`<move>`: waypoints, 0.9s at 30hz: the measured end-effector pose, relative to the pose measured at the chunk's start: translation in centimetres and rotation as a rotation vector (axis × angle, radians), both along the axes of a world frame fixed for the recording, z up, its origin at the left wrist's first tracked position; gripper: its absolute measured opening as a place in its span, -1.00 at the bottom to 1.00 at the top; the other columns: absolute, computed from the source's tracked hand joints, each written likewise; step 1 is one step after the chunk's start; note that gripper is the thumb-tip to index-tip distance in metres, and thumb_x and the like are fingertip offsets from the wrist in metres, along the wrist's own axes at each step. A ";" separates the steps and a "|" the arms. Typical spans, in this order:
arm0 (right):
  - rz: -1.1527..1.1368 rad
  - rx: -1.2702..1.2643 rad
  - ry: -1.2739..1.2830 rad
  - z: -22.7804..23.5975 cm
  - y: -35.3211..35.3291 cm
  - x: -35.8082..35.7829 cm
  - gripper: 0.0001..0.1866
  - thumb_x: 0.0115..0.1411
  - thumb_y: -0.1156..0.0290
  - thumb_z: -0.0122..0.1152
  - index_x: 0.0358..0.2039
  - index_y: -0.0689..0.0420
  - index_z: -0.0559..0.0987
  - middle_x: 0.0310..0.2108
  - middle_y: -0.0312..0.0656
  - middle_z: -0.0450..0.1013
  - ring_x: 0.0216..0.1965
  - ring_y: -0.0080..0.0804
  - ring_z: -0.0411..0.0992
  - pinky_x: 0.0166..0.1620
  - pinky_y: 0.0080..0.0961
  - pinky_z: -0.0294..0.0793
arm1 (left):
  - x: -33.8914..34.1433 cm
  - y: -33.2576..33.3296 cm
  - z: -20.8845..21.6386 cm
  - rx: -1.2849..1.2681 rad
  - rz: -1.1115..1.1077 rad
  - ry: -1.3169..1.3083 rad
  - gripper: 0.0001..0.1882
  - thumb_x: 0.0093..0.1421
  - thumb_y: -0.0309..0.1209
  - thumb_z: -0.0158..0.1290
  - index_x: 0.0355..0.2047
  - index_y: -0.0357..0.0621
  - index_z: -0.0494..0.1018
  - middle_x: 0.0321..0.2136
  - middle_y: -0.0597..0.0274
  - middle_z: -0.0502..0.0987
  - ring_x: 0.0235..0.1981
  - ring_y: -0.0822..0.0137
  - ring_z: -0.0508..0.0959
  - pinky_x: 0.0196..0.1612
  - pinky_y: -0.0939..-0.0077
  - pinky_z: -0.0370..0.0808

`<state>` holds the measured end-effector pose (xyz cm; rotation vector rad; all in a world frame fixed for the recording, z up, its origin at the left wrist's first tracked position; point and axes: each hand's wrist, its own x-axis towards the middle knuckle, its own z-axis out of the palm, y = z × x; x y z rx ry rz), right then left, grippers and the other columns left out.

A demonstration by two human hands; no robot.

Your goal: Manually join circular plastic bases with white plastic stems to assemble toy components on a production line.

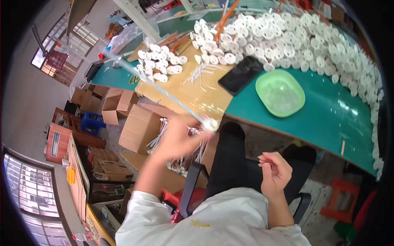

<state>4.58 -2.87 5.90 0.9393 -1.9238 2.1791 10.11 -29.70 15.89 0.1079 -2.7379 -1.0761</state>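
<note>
My left hand point(180, 137), smeared by motion, is closed on a long thin pale stick point(170, 96) near its white round end piece point(210, 124). The stick slants up and left over the brown board point(158, 97). Below this hand, a carton holds several thin sticks point(158, 137), partly hidden by my arm. My right hand point(277, 172) hovers over my lap with its fingers curled in, and nothing shows in it. On the board lie a cluster of white discs point(158, 61) on brownish stems and a small bunch of white strips point(202, 74).
White holed discs point(295, 39) heap along the green table point(328, 115). A black phone point(240, 76) lies beside a light green bowl point(280, 92) of clear material. Open cartons point(139, 128) stand left, near a blue stool point(92, 123). A red stool point(340, 201) is at right.
</note>
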 end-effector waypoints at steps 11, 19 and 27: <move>-0.083 0.234 0.116 2.9 2.4 -3.3 -0.86 0.17 0.54 0.05 -0.40 0.35 0.54 -0.51 -0.08 0.48 -0.52 -0.41 0.40 -0.43 -0.60 0.38 | -15.2 -31.5 12.3 -0.746 0.517 -0.348 -0.55 -0.03 -0.09 0.06 -0.40 -0.31 0.58 -0.48 -0.19 0.57 -0.36 -0.07 0.60 -0.22 0.21 0.51; -0.384 0.329 0.105 2.9 4.3 -9.1 -0.84 0.25 0.55 0.02 -0.39 0.37 0.52 -0.47 -0.15 0.45 -0.49 -0.55 0.36 -0.42 -0.68 0.33 | -18.1 -31.2 11.5 -0.933 0.646 -0.523 -0.49 -0.02 -0.09 0.09 -0.12 -0.15 0.54 -0.20 -0.14 0.57 -0.14 -0.14 0.55 -0.03 0.14 0.49; -0.760 -0.097 -0.182 0.6 7.0 -16.2 -0.77 0.34 0.40 0.02 -0.30 0.31 0.55 -0.44 -0.25 0.44 -0.49 -0.64 0.32 -0.42 -0.72 0.29 | -21.3 -17.8 6.0 -0.763 -0.152 0.350 -0.71 0.03 -0.30 0.18 -0.21 -0.06 0.56 -0.29 0.08 0.59 -0.23 0.04 0.58 -0.10 0.19 0.51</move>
